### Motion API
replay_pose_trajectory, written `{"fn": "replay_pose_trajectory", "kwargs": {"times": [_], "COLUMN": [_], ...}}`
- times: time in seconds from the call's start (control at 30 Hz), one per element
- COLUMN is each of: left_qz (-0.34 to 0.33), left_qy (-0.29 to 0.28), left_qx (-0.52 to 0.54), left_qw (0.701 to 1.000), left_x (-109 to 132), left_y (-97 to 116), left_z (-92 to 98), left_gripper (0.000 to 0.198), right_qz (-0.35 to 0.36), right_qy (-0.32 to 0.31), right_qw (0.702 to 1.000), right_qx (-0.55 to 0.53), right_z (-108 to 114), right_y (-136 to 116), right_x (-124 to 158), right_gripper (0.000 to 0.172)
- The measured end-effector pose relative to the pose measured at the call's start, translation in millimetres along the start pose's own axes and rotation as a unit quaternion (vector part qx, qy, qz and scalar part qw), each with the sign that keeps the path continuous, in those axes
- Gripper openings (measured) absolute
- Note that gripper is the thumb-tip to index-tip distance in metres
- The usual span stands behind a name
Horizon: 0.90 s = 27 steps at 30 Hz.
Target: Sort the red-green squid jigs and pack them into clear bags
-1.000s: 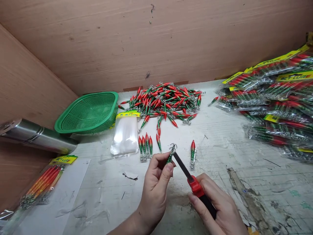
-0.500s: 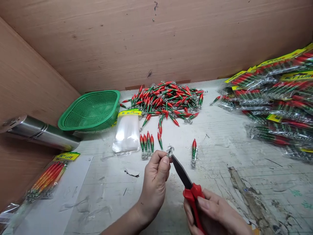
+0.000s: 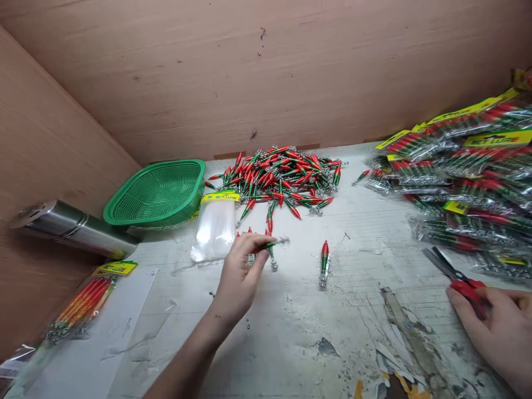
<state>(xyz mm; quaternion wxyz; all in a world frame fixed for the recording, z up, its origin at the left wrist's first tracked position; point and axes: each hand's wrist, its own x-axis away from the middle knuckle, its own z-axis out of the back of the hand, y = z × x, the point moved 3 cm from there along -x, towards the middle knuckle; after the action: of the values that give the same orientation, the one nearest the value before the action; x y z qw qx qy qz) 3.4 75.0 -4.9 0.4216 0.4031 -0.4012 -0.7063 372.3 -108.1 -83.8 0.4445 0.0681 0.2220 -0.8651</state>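
My left hand (image 3: 238, 277) is closed on a red and green fishing lure (image 3: 272, 244), whose hooks point right, slightly blurred. The hand is above a short row of similar lures (image 3: 272, 259) and partly hides them. At the far right, my right hand (image 3: 499, 330) has its fingers around the red handles of a pair of scissors (image 3: 467, 288). The scissors' blades are a little apart and point toward the upper left. Between the hands, a single lure (image 3: 325, 259) lies on the table, hooks toward me. Behind is a large heap of loose lures (image 3: 286, 172).
A green plastic basket (image 3: 124, 188) stands back left beside a steel cylinder (image 3: 83, 230). Clear header-card bags (image 3: 215, 227) lie near the heap. Packed lures (image 3: 490, 166) are piled at right, and a pack of orange lures (image 3: 85, 299) lies left. Wooden walls (image 3: 233, 83) close the back and left.
My right hand has carried the scissors away from the left hand to the far right. My left hand has moved up and left with the lure, over the row.
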Motion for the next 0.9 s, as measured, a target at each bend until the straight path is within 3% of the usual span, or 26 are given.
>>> {"fn": "replay_pose_trajectory", "kwargs": {"times": [0.07, 0.13, 0.23, 0.37, 0.43, 0.53, 0.6, 0.67, 0.7, 0.8, 0.9], "left_qz": [-0.088, -0.156, -0.182, -0.168, -0.138, -0.059, 0.013, 0.086, 0.118, 0.18, 0.211], "left_qy": [-0.095, -0.179, -0.274, -0.32, -0.3, -0.201, -0.12, -0.069, -0.056, -0.046, -0.045], "left_qx": [-0.138, -0.23, -0.259, -0.287, -0.314, -0.373, -0.414, -0.443, -0.452, -0.462, -0.458], "left_qw": [0.982, 0.944, 0.908, 0.887, 0.89, 0.904, 0.902, 0.89, 0.882, 0.867, 0.862], "left_x": [-13.2, -28.0, -47.9, -57.3, -58.4, -68.0, -81.1, -96.7, -104.4, -123.5, -132.5], "left_y": [-4.0, -13.1, -27.7, -29.2, -23.5, -16.1, -16.6, -22.0, -25.6, -35.4, -40.3], "left_z": [-12.6, -28.4, -45.8, -47.4, -42.5, -35.0, -32.5, -33.4, -34.8, -39.1, -39.8], "left_gripper": [0.022, 0.027, 0.027, 0.032, 0.037, 0.035, 0.028, 0.026, 0.028, 0.037, 0.042], "right_qz": [0.022, 0.046, 0.062, 0.085, 0.103, 0.139, 0.16, 0.141, 0.105, 0.046, 0.015], "right_qy": [0.014, 0.021, 0.031, 0.034, 0.036, -0.003, -0.133, -0.286, -0.317, -0.332, -0.336], "right_qw": [0.993, 0.984, 0.979, 0.985, 0.989, 0.99, 0.967, 0.935, 0.933, 0.936, 0.932], "right_qx": [0.113, 0.171, 0.19, 0.144, 0.102, -0.028, -0.147, -0.159, -0.133, -0.105, -0.139], "right_z": [-0.4, -0.2, -0.6, 3.8, 12.7, 24.0, 17.5, -0.1, -9.3, -33.0, -47.2], "right_y": [-1.1, -9.9, -15.4, -7.6, -16.3, -63.8, -111.8, -156.7, -173.1, -203.8, -209.5], "right_x": [-0.6, 2.3, 6.5, 4.3, -0.7, -11.8, -19.0, -23.5, -26.4, -35.5, -41.8], "right_gripper": [0.035, 0.04, 0.043, 0.048, 0.049, 0.04, 0.03, 0.021, 0.022, 0.034, 0.036]}}
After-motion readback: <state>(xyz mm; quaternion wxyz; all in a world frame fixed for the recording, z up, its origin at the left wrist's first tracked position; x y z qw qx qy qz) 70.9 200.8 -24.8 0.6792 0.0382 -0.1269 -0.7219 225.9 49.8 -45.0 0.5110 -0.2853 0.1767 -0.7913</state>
